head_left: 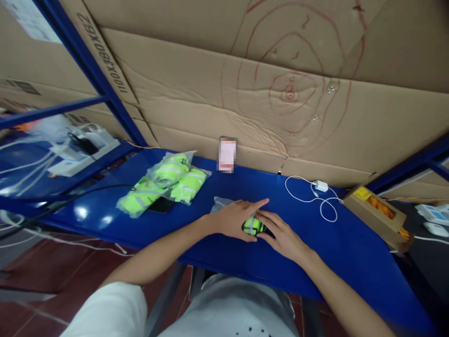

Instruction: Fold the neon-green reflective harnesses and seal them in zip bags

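A small folded bundle of neon-green reflective vest, with grey strips and black edging, lies between my hands above the front of the blue table. My left hand grips it from the left, one finger stretched out over the top. From the right, my right hand wraps round the other side, fingers curved against it. Much of the bundle is hidden under the hands. Behind my left hand the edge of a clear plastic bag shows on the table.
Several bagged neon-green vests lie at the left on the blue table, with a dark flat object beside them. A blurred-out phone-like object leans on the cardboard wall. A white charger with cable and a cardboard box sit at the right.
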Demonstrator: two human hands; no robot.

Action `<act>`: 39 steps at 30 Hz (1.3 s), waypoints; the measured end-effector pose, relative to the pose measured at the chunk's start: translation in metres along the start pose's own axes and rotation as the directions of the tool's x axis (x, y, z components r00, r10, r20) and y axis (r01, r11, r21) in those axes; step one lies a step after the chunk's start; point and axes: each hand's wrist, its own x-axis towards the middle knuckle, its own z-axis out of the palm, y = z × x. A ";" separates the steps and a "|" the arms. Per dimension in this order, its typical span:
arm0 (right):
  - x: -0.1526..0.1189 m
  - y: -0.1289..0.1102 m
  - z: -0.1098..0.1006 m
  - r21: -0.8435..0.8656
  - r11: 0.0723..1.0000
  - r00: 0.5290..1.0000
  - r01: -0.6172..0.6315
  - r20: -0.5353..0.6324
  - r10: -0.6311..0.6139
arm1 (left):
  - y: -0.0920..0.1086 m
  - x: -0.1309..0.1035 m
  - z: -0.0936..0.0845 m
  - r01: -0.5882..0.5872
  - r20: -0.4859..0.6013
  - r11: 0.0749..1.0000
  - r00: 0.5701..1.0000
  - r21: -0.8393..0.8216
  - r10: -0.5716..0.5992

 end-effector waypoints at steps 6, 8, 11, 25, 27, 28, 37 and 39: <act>0.000 -0.008 0.020 -0.174 0.982 0.980 0.069 -0.171 -0.099 | 0.016 0.003 0.005 -0.098 0.025 0.995 0.995 0.018 0.098; 0.000 -0.011 0.026 -0.181 0.982 0.979 0.047 -0.188 -0.082 | 0.019 0.005 0.008 -0.143 0.009 0.989 0.990 0.038 0.143; 0.001 -0.015 0.027 0.053 0.999 0.986 0.008 -0.164 0.000 | 0.022 0.009 0.013 -0.128 -0.016 0.990 0.991 0.064 0.129; 0.015 -0.012 0.006 0.830 0.518 0.965 -0.205 0.085 0.247 | 0.050 0.014 -0.037 0.169 0.077 0.947 0.985 -0.273 -0.153; 0.014 -0.009 0.005 0.817 0.529 0.953 -0.228 0.076 0.295 | 0.036 0.015 -0.049 0.163 0.082 0.944 0.986 -0.287 -0.145; 0.014 -0.007 0.005 0.821 0.514 0.946 -0.249 0.092 0.312 | 0.028 0.015 -0.052 0.184 0.091 0.934 0.982 -0.307 -0.164; 0.014 0.004 -0.002 0.886 0.272 0.915 -0.376 0.310 0.257 | -0.014 0.007 0.002 0.401 0.321 0.451 0.915 -0.798 -0.246; 0.016 0.013 -0.002 0.866 0.333 0.909 -0.373 0.270 0.317 | -0.015 0.005 0.010 0.400 0.308 0.340 0.905 -0.851 -0.293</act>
